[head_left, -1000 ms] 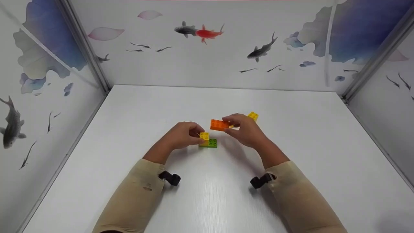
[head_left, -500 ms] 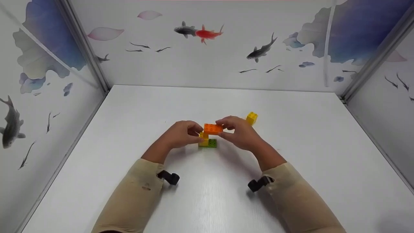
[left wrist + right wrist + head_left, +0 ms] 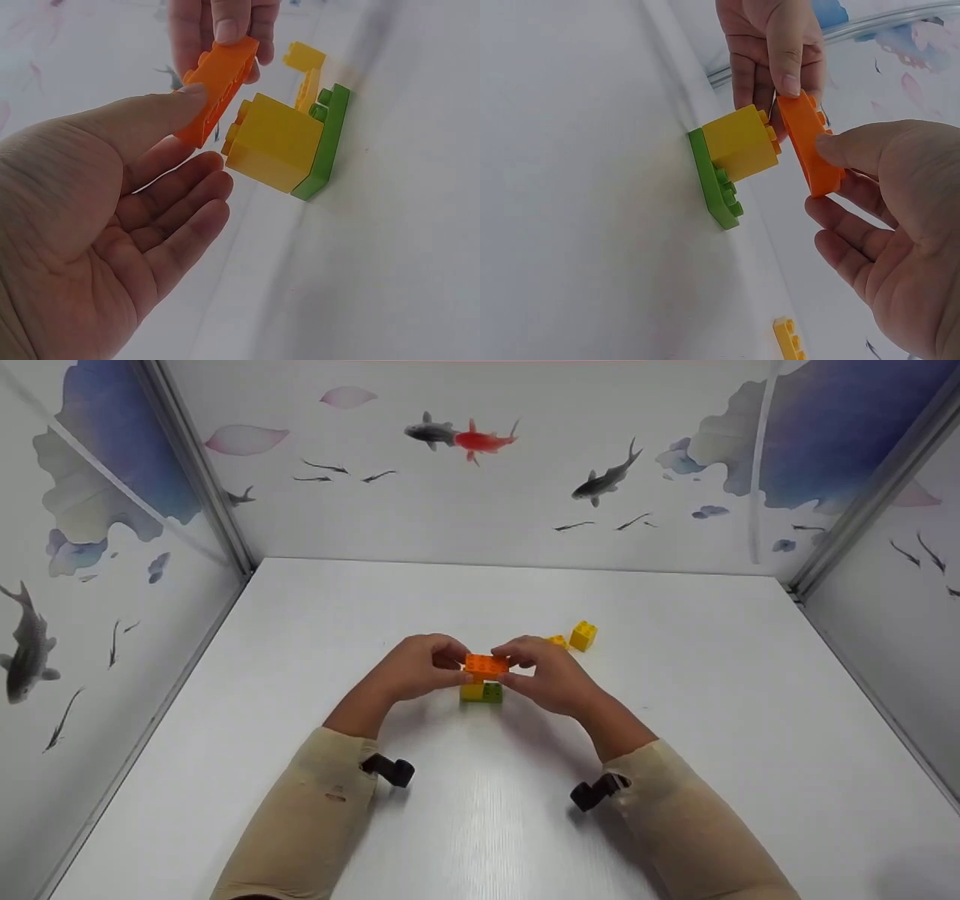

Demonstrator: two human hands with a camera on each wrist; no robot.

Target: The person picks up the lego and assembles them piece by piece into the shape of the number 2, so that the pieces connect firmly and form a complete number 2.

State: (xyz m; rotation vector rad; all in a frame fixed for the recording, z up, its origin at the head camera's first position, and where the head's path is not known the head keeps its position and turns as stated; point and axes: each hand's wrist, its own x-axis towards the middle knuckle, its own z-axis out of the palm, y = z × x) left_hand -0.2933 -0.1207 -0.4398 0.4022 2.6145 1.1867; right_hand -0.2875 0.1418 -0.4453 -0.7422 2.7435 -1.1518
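An orange building brick (image 3: pixel 486 665) is pinched at its left end by my left hand (image 3: pixel 426 667) and at its right end by my right hand (image 3: pixel 546 675). Beneath it a tall yellow brick (image 3: pixel 277 142) stands on the left half of a flat green brick (image 3: pixel 493 692). Bare green studs show on the right half. Both wrist views reveal a small gap between the orange brick (image 3: pixel 810 146) and the yellow brick's studs. The lower fingers of each hand are loosely bent and touch nothing.
Behind my right hand lie a yellow cube-like brick (image 3: pixel 583 636) and a lower yellow brick (image 3: pixel 556 641), partly hidden by the hand. The white table (image 3: pixel 480 825) is enclosed by panels printed with fish (image 3: pixel 487 439).
My right hand has carried the orange brick left, over the yellow brick. My left hand has gone from the yellow brick to the orange one. The lower yellow brick behind has come into sight.
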